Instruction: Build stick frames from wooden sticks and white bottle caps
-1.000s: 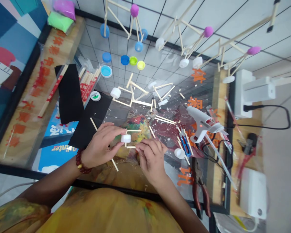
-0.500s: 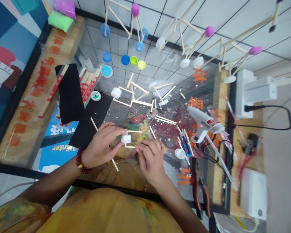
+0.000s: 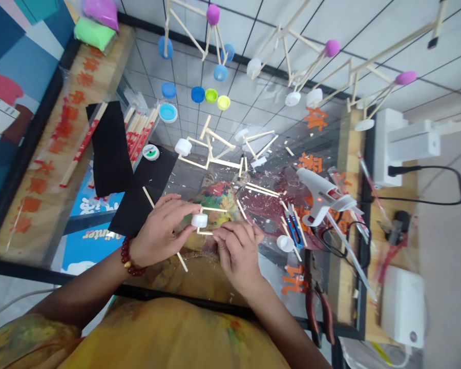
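Observation:
Between the thumb and fingers of my left hand point(image 3: 162, 225) is a white bottle cap point(image 3: 199, 221), with a thin wooden stick point(image 3: 215, 209) running off above it and a shorter stick point(image 3: 205, 233) below it. My right hand point(image 3: 238, 245) pinches the free end of the shorter stick. A loose stick point(image 3: 182, 261) shows beneath my left hand. Just beyond the hands lies a stick frame point(image 3: 211, 154) with a white cap point(image 3: 183, 147) on it. A second, smaller frame point(image 3: 258, 146) of sticks and white caps is to its right.
A white hot glue gun point(image 3: 326, 197), blue snips point(image 3: 294, 228) and red-handled pliers point(image 3: 318, 302) lie at the right. Blue and yellow caps point(image 3: 211, 96) sit farther back. Stick models with purple balls point(image 3: 332, 48) stand along the far edge. Wrapped chopsticks point(image 3: 142, 130) are at the left.
Almost nothing differs. Both hands keep their hold on the cap and short stick, and the view has shifted very slightly.

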{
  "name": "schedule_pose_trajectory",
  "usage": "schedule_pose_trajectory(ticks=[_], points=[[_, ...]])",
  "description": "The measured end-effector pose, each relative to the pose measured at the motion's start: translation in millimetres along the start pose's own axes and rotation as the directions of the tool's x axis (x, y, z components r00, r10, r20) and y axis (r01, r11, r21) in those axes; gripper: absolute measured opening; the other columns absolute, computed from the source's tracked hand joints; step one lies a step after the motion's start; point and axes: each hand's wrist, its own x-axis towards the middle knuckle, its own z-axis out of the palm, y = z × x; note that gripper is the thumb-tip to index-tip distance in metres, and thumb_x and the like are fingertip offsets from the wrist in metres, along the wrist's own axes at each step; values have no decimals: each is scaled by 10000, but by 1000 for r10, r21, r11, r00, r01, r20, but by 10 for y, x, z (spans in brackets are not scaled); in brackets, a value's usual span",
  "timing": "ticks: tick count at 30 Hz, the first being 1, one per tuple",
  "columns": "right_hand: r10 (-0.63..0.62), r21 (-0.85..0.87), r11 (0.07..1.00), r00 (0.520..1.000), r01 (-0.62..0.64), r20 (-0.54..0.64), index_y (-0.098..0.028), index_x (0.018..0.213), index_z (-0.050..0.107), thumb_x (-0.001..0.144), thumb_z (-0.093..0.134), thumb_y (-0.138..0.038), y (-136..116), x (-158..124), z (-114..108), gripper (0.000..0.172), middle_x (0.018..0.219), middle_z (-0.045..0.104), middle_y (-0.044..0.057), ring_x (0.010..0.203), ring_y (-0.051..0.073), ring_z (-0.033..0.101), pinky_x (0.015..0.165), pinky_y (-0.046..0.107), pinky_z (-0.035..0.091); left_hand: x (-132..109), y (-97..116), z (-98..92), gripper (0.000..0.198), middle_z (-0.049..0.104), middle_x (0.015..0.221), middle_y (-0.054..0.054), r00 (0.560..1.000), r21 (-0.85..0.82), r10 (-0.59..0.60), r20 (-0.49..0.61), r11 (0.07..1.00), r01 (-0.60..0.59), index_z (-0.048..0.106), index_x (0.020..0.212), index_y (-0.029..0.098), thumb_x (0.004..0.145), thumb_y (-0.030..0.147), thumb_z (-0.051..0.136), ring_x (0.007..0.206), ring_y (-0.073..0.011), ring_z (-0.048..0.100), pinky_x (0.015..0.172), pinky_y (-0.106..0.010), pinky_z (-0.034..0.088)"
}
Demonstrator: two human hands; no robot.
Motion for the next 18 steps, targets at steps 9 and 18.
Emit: schedule_pose_trajectory(ticks=[9,18], points=[[-4,-5,1000,1000,4,9,-246,1008,613,914,536,-112,1,0,-3,181,995,673,26,954,210,561,883,405,296,0,-7,-1,359,732,1067,-43,1000,-3,-7,-2,1000,7,543,1190,223,857,115,623,978,-190,687,1054,-421,462],[-14,-2,1000,1000,14,6,-242,1016,610,928,534,-123,1,-4,-3,167,997,676,29,956,209,570,899,416,297,0,14,2,343,733,1055,-40,1000,11,-16,-8,1000,16,549,1174,227,855,123,623,980,-201,687,1053,-421,462]])
